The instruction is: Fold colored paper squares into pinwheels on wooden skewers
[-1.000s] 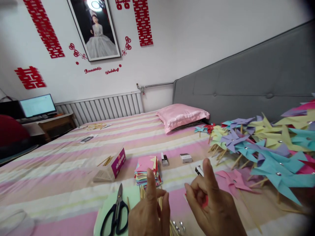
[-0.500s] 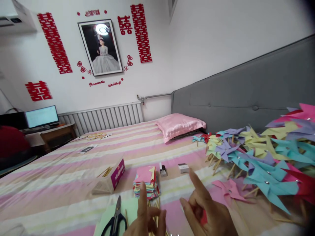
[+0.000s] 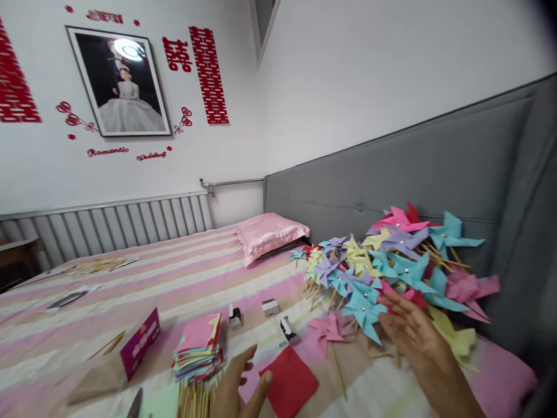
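My right hand (image 3: 415,339) reaches to the right with fingers spread, its tips touching the pile of paper pinwheels (image 3: 383,267) that leans against the grey headboard (image 3: 391,174). It holds nothing. Low at the frame's bottom edge, my left hand (image 3: 237,386) is open, fingers apart, beside a red paper square (image 3: 291,383) lying on the striped bed sheet (image 3: 183,284). A bunch of thin wooden sticks (image 3: 194,400) lies just left of that hand. A stack of coloured paper squares (image 3: 199,347) sits behind the sticks.
A pink box (image 3: 141,342) lies on its side at the left. Small boxes (image 3: 270,306) and a stapler-like item (image 3: 235,317) sit mid-bed. A loose pink pinwheel (image 3: 326,330) lies flat. A pink pillow (image 3: 270,232), a radiator (image 3: 108,223), and a scissor tip (image 3: 136,403) are in view.
The view has swung right. My right hand has moved from in front of me out to the pinwheel pile and opened. A red paper square now lies by my left hand.
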The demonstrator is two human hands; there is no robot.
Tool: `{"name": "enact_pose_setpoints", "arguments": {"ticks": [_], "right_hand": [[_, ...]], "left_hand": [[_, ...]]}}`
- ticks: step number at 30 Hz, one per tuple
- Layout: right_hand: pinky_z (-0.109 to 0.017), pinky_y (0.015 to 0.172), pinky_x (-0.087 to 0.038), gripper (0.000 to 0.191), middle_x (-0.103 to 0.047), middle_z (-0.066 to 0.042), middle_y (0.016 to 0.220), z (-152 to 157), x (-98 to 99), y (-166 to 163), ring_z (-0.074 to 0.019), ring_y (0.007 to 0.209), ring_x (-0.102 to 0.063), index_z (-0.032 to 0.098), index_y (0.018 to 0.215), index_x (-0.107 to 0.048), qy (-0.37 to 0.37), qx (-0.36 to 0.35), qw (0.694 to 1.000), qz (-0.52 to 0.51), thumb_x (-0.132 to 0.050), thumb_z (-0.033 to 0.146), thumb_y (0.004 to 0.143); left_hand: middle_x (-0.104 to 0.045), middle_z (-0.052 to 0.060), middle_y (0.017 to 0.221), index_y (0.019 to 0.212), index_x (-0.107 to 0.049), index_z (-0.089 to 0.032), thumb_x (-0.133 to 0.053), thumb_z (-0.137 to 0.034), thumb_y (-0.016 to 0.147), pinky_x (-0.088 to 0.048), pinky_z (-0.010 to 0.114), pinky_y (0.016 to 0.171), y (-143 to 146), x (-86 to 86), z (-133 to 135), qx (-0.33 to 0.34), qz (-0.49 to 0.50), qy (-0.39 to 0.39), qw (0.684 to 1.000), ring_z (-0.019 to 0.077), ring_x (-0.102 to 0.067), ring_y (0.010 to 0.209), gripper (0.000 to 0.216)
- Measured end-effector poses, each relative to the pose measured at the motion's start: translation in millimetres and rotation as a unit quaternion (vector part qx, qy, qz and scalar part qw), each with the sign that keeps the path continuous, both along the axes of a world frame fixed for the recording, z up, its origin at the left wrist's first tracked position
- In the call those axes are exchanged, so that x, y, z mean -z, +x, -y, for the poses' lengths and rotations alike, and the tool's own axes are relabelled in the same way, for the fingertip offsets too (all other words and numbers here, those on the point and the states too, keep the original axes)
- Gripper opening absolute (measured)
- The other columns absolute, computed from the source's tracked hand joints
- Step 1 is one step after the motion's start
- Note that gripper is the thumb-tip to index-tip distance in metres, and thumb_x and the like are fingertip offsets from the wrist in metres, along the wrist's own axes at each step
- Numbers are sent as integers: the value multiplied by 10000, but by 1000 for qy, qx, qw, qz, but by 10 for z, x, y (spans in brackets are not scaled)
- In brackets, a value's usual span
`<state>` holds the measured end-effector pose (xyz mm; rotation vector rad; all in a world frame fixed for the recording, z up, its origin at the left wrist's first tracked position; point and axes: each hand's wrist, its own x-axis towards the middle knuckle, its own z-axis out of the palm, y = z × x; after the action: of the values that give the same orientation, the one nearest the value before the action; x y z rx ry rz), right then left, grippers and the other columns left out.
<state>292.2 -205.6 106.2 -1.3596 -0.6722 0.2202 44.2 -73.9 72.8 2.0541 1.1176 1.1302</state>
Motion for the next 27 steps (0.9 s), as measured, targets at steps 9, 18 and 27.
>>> {"name": "enact_pose_setpoints", "arguments": {"ticks": [9,18,27], "right_hand": [[-439,974,-326,859,-364,-191,1352,733,367,1691,-335,1198,-394,169,1295,-339,-79,184,969,-143,-656,513,575],[-439,959,-365,550,-529,-134,1249,758,903,2524,-299,1101,-518,247,1094,-542,-88,4,954,-288,-572,542,631],[-433,769,-502,453,-709,-115,922,393,659,2617,-294,864,-653,173,993,-616,-34,-192,918,-345,-557,509,696]], "left_hand": [[-471,213,1241,1265,-383,-105,-637,-618,515,-409,404,871,1215,158,-161,127,116,-217,961,314,-480,1101,945],[-338,183,1365,1328,-294,-185,-665,-613,489,-319,432,962,2276,78,-144,133,153,-349,915,347,-303,1250,1012],[-312,142,1403,1378,-63,-207,-676,-543,565,-317,376,983,2857,82,-125,164,220,-397,876,286,-353,1239,1073]]}}
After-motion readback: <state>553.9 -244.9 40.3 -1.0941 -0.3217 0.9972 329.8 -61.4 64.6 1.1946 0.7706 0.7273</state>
